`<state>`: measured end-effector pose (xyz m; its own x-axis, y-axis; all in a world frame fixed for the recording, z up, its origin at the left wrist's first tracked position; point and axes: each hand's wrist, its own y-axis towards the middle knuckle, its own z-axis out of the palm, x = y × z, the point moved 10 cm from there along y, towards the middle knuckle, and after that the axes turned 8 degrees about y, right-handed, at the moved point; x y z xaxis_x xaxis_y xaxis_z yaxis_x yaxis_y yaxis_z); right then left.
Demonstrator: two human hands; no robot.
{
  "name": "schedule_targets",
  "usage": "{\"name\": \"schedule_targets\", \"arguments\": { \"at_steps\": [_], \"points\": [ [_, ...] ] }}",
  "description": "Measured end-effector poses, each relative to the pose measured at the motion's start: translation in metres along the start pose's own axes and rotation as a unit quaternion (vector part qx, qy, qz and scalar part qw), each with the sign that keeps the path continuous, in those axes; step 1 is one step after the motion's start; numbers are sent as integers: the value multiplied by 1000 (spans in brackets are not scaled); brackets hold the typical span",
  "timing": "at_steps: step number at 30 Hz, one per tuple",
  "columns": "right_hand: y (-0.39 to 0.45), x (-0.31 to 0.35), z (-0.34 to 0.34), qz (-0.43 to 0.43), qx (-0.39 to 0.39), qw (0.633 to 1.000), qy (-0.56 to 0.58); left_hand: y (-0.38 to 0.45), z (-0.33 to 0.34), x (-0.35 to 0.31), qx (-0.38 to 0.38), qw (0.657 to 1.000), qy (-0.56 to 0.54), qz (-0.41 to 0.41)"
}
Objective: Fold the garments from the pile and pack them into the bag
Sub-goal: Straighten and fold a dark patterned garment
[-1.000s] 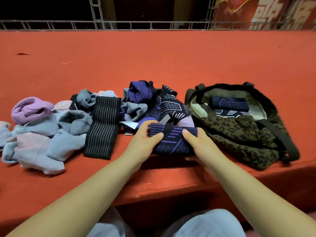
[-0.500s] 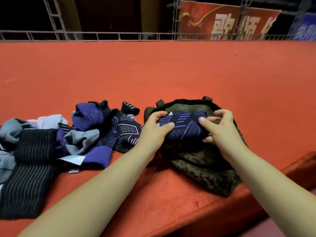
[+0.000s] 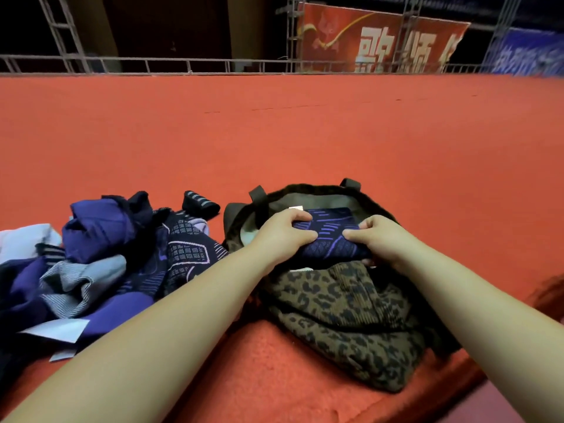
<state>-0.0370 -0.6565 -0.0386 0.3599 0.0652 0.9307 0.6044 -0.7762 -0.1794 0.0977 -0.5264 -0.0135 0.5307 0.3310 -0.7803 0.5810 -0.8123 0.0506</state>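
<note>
A folded navy garment with purple line patterns (image 3: 331, 239) sits in the mouth of the leopard-print bag (image 3: 345, 309) on the red carpet. My left hand (image 3: 282, 235) grips its left end, thumb on top. At the garment's right end my right hand (image 3: 377, 239) grips it with curled fingers. Both hands are inside the bag's opening. The pile of unfolded garments (image 3: 100, 267), purple, navy and striped grey, lies left of the bag.
A small rolled striped piece (image 3: 200, 205) lies just behind the pile. The red carpeted platform (image 3: 305, 132) stretches far back to a metal railing (image 3: 152, 64). Its front edge (image 3: 457, 389) drops off right below the bag.
Both hands carried the folded navy garment from the carpet in front of the pile rightward into the bag's opening and have pushed it lower inside. The camera view shifted right.
</note>
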Motion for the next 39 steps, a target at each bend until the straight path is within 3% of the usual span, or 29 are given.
{"name": "schedule_targets", "arguments": {
  "at_steps": [4, 7, 9, 13, 18, 24, 29, 35, 39],
  "points": [
    [21, 23, 3, -76, -49, 996, -19, 7, -5, 2, -33, 998, 47, 11],
    [31, 30, 2, -103, -78, 986, -104, 9, -4, 1, -46, 979, 196, 19],
    [36, 26, -2, -84, -77, 986, -123, 13, 1, 8, -13, 959, 284, 2],
    [32, 23, -9, -55, -53, 976, -203, 15, 22, 16, 84, 962, 259, 3],
    [19, 12, 6, -83, -50, 960, -261, 10, 34, 16, 94, 937, 334, 30],
    [7, 13, -4, -49, -79, 952, -291, -2, 20, 17, 112, 953, 281, 13],
    [-36, 68, 7, -153, -107, 950, -251, -42, -35, 7, 30, 980, 192, 45],
    [-101, 111, 112, -267, 12, 939, -215, -113, -97, 43, -17, 995, 86, 39],
    [-122, 109, 183, -274, 106, 941, -165, -152, -144, 79, -75, 995, 62, 12]
  ]
}}
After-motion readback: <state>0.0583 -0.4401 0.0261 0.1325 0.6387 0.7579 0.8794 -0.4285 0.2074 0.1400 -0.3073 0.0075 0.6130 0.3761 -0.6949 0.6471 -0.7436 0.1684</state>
